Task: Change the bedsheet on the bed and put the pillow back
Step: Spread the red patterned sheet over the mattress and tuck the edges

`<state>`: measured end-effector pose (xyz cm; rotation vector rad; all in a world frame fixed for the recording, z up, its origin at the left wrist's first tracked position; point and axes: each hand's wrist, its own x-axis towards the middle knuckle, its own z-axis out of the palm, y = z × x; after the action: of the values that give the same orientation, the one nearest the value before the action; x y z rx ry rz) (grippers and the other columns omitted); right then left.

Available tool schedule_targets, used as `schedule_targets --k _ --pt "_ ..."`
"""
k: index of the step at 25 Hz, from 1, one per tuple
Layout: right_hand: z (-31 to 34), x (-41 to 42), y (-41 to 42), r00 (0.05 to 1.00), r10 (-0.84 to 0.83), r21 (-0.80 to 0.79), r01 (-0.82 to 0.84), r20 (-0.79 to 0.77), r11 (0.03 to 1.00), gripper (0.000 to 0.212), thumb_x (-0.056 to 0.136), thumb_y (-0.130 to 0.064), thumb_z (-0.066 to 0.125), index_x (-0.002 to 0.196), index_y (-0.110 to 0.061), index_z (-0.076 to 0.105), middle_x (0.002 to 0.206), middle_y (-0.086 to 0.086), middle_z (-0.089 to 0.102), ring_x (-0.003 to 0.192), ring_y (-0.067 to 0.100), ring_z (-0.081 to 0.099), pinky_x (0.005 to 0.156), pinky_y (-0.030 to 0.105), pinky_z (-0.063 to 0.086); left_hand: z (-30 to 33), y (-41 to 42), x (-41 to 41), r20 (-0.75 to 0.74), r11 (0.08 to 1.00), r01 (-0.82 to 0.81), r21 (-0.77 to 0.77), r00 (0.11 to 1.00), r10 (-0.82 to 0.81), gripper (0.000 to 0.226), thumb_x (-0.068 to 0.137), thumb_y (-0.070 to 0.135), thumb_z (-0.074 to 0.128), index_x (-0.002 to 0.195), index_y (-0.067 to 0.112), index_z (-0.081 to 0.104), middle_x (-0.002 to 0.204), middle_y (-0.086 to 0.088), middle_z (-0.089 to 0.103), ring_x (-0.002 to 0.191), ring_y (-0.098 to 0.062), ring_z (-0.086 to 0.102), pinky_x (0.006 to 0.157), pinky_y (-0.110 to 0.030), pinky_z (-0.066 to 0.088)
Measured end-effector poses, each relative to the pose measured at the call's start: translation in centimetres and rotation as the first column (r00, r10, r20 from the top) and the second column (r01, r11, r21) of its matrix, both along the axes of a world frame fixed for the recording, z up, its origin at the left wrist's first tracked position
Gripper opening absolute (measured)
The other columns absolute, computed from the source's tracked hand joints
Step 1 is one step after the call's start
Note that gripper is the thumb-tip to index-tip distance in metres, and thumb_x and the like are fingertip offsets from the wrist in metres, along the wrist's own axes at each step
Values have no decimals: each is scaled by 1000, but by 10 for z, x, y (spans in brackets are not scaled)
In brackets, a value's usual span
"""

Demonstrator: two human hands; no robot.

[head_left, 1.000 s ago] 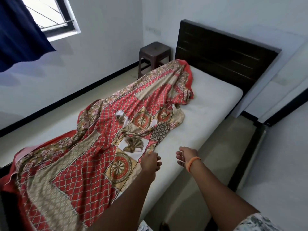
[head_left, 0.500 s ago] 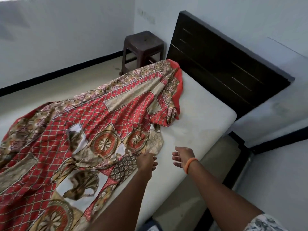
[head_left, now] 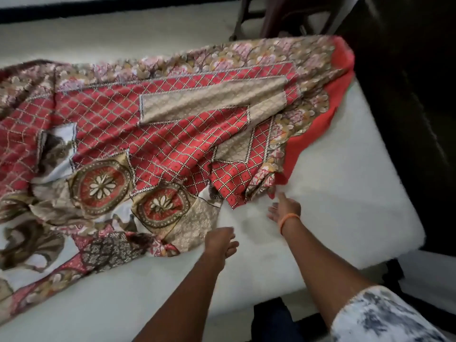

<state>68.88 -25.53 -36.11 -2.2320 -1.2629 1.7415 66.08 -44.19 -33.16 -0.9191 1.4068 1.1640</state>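
A red and beige patterned bedsheet point(head_left: 158, 134) lies crumpled along the far half of the bare white mattress point(head_left: 333, 193), its near edge folded back. My left hand point(head_left: 220, 243) hovers over the mattress just beside the sheet's near edge, fingers loosely curled, holding nothing. My right hand point(head_left: 283, 206), with an orange band on the wrist, reaches with spread fingers toward the sheet's folded corner and is just short of it. No pillow is in view.
The dark wooden headboard point(head_left: 407, 107) rises at the right end of the bed. A brown plastic stool point(head_left: 278, 18) stands on the pale floor beyond the bed, near the headboard. A black skirting strip runs along the far wall.
My view has dropped and moved closer to the bed. Both hands have moved forward over the mattress, the right one up toward the sheet's folded corner.
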Motion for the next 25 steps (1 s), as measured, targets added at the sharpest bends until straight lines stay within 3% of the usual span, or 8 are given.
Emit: schedule_targets --k 2,5,9,12,14,16,19,25 --pt "-42 -27 27 997 57 -144 -64 -53 988 28 86 -34 63 102 -11 61 84 13 65 70 30 64 61 44 56 -18 48 11 15 994 -109 3 994 109 16 94 19 63 104 7 59 102 -8 62 82 -22 64 63 -30 53" --pt "-65 -58 55 997 67 -17 -68 -29 998 34 85 -20 64 117 -6 65 110 19 68 95 36 67 77 47 59 -33 115 7 -18 938 -346 25 938 347 33 94 33 65 118 14 51 105 -3 58 98 -23 63 73 -35 56" --pt "-41 -110 114 968 163 227 -118 -191 967 7 83 -12 71 83 -5 73 81 6 70 79 23 63 76 38 55 -45 159 -57 -177 887 -449 106 869 462 17 99 24 56 111 11 56 85 -3 63 62 -11 56 49 -23 42" --pt "-24 -157 161 882 219 194 -149 -416 970 22 91 -15 63 69 -18 63 71 0 65 72 18 62 74 45 58 -35 159 -136 -284 824 -491 282 777 561 13 101 11 43 105 12 55 66 3 54 47 -7 46 40 -18 32" --pt "-15 -168 176 851 389 370 -255 -353 893 18 91 -18 56 74 -20 63 77 1 64 75 17 61 73 43 58 -23 146 -162 -355 844 -427 325 772 527 19 99 6 42 112 13 52 77 -1 56 56 -10 48 45 -20 37" --pt "-14 -155 170 762 632 584 -450 -144 675 6 88 -17 59 85 -15 64 88 4 65 82 20 60 74 33 51 -25 132 -157 -566 978 -192 80 799 203 34 96 2 47 128 12 52 101 -7 64 67 -15 56 50 -26 48" --pt "-35 -116 142 513 851 698 -650 110 301 27 81 -12 69 107 -8 61 113 13 58 98 29 58 84 36 48 -47 122 -130 -663 789 218 -574 441 -605 39 93 17 57 130 13 49 118 -8 58 92 -24 61 77 -43 57" --pt "-28 -144 153 430 734 744 -650 526 -153 69 71 -19 66 137 -18 44 137 13 41 122 32 44 94 44 39 -56 160 -151 -485 462 150 -874 -213 -848 52 76 30 75 116 13 46 110 -9 50 87 -23 50 63 -35 50"
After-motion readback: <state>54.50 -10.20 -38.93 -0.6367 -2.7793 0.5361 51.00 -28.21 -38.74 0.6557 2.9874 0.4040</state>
